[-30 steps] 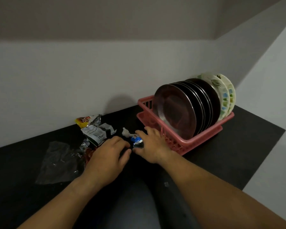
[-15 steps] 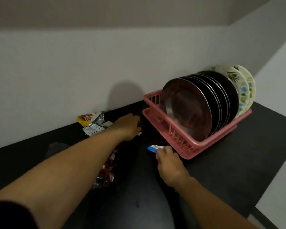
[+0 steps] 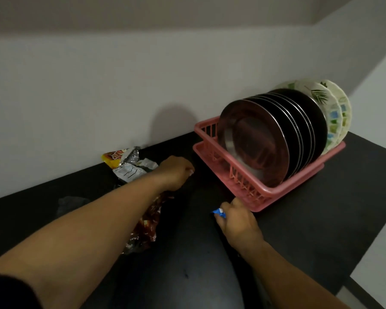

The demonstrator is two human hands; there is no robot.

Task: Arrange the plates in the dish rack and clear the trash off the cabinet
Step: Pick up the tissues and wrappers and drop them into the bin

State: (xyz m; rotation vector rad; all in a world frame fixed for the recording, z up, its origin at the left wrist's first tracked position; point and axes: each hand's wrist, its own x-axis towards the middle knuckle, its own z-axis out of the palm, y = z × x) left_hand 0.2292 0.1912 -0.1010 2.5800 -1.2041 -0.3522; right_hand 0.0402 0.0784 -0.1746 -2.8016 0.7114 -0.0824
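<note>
black cabinet (image 3: 321,219) | left hand (image 3: 176,172) pinches scrap (image 3: 190,173) | right hand (image 3: 237,223) holds blue wrapper (image 3: 218,212)

Single head-worn wide-angle view, forward and down, close over the cabinet top (image 3: 321,208) toward the wall (image 3: 98,97).

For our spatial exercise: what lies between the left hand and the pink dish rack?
Head view: only bare black cabinet top separates the left hand from the pink dish rack.
</note>
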